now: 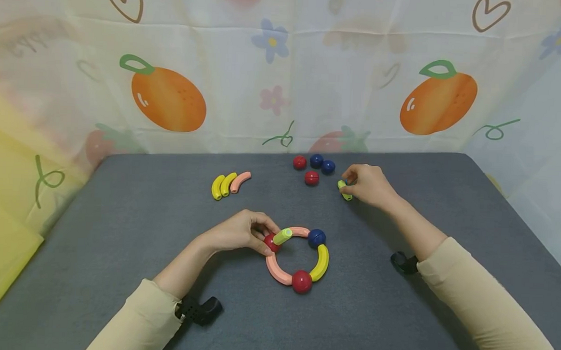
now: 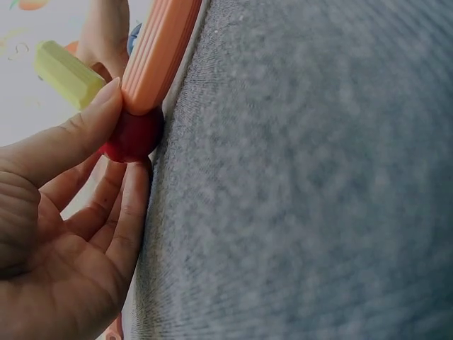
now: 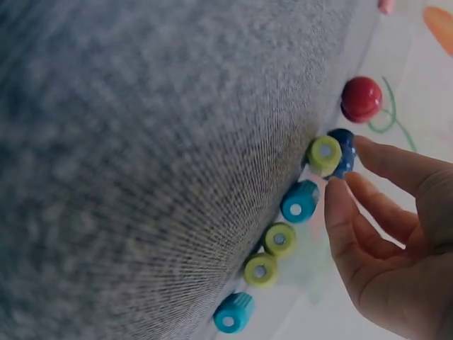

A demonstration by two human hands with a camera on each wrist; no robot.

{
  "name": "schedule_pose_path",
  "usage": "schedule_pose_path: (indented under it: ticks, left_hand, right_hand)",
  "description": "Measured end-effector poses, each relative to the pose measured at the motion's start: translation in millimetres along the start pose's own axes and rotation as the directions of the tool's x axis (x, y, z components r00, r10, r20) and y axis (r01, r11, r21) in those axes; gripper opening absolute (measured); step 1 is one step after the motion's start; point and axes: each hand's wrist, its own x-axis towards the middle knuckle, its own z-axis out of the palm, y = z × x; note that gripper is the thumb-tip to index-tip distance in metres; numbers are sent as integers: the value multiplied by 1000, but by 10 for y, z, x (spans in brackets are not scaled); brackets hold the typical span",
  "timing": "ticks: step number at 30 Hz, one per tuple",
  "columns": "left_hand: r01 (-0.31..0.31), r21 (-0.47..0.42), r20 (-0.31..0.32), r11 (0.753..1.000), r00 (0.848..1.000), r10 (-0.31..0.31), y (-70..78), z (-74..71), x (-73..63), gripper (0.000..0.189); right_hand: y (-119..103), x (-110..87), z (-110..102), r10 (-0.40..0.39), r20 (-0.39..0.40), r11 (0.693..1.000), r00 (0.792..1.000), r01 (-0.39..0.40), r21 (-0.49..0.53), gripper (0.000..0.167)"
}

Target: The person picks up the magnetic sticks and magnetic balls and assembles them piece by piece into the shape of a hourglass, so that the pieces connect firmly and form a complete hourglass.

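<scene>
Left hand [image 1: 246, 232] pinches red ball [image 1: 271, 242] in the ring [image 1: 323, 263]; right hand [image 1: 368, 185] at green rod [image 1: 348, 197] near blue balls [image 1: 328, 167], closure unclear. Uneven left-hand pressure could part the ring's joints.

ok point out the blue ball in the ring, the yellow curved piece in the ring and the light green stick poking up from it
Blue ball [image 1: 317, 238]: head view, middle of its visible surface.
Yellow curved piece [image 1: 323, 262]: head view, middle of its bend.
Light green stick [image 1: 282, 237]: head view, on its side.
</scene>
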Motion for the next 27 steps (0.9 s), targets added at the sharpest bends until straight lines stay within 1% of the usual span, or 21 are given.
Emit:
schedule_pose_path:
  ticks: [7,12,16,19,21,24,26,27]
  left_hand:
    - [-6,-1,7,1000,1000,6,-10,1,0,36]
    - [-16,14,16,1000,1000,16,-16,0,-3,35]
    - [-22,23,30,999,999,21,-23,3,-1,34]
    - [-24,30,37,999,999,23,-23,6,1,35]
    - [-23,34,40,999,999,21,-20,7,3,34]
    - [-18,35,41,999,999,17,-18,5,8,34]
    - [-16,34,43,999,999,15,-18,4,11,33]
    - [-16,32,44,999,999,15,-19,2,13,33]
  right_hand:
    - [-84,17,96,-36,3,996,999,36,-80,33]
    - [-139,22,125,-61,36,990,997,65,-126,32]
    - [-178,13,125,-61,77,988,995,70,-134,34]
    - [-205,3,121,-63,75,991,995,72,-116,36]
    - [-223,-8,115,-80,57,994,995,84,-73,36]
    - [-267,-28,102,-98,49,993,994,95,67,34]
    - [-303,-41,97,-119,71,977,990,104,184,33]
    - [-326,-47,96,-129,91,963,987,102,250,32]
